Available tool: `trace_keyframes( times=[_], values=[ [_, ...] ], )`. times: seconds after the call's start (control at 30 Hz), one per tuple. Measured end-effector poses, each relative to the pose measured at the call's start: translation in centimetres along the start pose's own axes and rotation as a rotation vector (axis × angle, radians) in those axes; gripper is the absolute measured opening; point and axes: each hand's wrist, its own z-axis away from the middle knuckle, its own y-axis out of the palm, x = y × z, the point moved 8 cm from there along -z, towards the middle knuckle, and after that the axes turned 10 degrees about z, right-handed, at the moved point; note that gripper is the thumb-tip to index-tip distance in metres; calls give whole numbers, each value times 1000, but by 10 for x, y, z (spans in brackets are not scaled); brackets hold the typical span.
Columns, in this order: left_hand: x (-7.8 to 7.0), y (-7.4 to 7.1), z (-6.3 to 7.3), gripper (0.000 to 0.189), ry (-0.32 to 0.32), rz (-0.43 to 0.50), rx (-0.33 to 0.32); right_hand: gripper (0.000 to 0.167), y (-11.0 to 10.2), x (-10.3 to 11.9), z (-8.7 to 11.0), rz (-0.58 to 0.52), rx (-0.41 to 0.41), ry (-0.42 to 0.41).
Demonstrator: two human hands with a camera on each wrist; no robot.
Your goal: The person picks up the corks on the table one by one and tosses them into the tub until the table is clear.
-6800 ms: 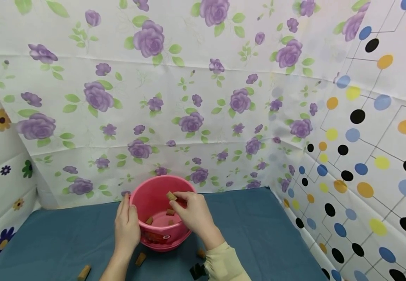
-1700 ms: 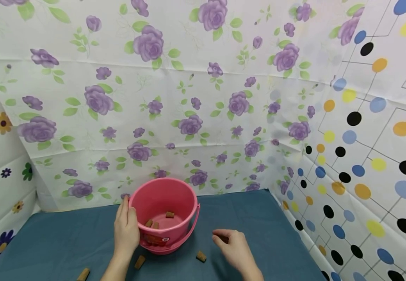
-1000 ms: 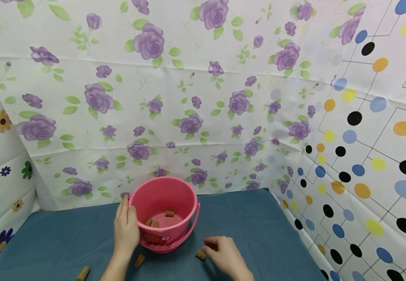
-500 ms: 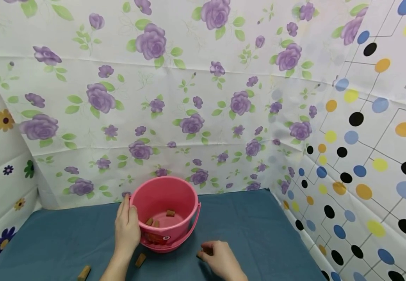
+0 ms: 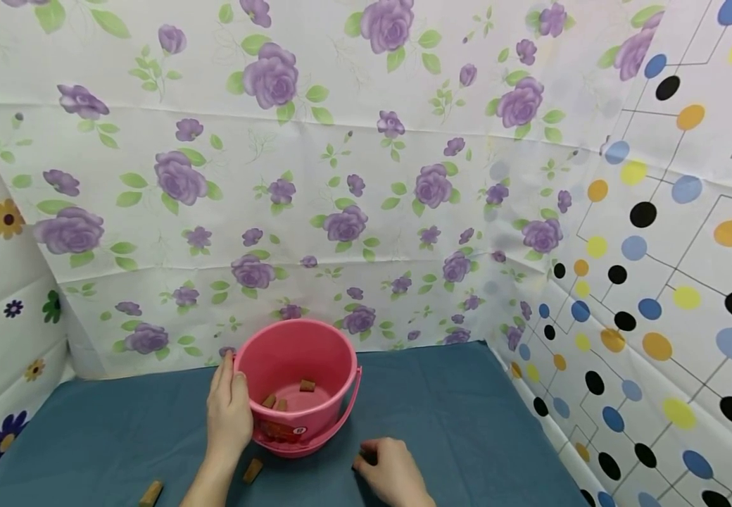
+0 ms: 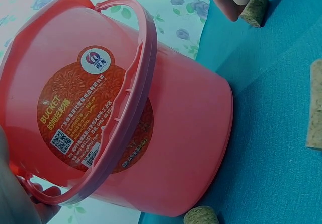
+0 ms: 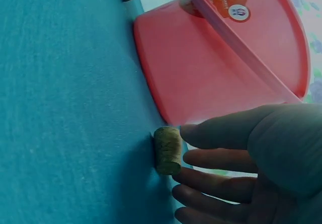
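My left hand [image 5: 228, 415] rests against the left side of a pink bucket [image 5: 296, 345], its fingers straight along the wall near the rim. In the left wrist view its fingers [image 6: 48, 204] show beside the root of the bucket's handle [image 6: 143, 73]. Several cork stoppers lie inside the bucket, one cork [image 5: 307, 386] near the back. To the right of the bucket, my right hand [image 5: 394, 472] is low over the cloth. In the right wrist view its parted thumb and fingers [image 7: 216, 131] reach the near edge of a cork [image 7: 167, 151], which the head view hides.
A dark teal cloth [image 5: 467, 422] covers the table. Two more corks lie on it, one cork [image 5: 253, 470] beside the left forearm and another cork [image 5: 151, 493] at the front left. A floral sheet [image 5: 341, 176] hangs behind, a dotted sheet [image 5: 676, 317] on the right.
My right hand was over the bucket with a cork earlier; it then moved right and has since come down left to the cork on the cloth. The left hand stays at the bucket.
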Motion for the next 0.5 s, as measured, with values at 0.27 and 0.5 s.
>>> trace_keyframes(
  times=[0.27, 0.5],
  values=[
    [-1, 0, 1, 61, -8, -2, 1, 11, 1, -6, -2, 41, -33, 9],
    [-1, 0, 1, 61, -1, -2, -4, 11, 4, -6, -2, 59, 5, -2]
  ],
)
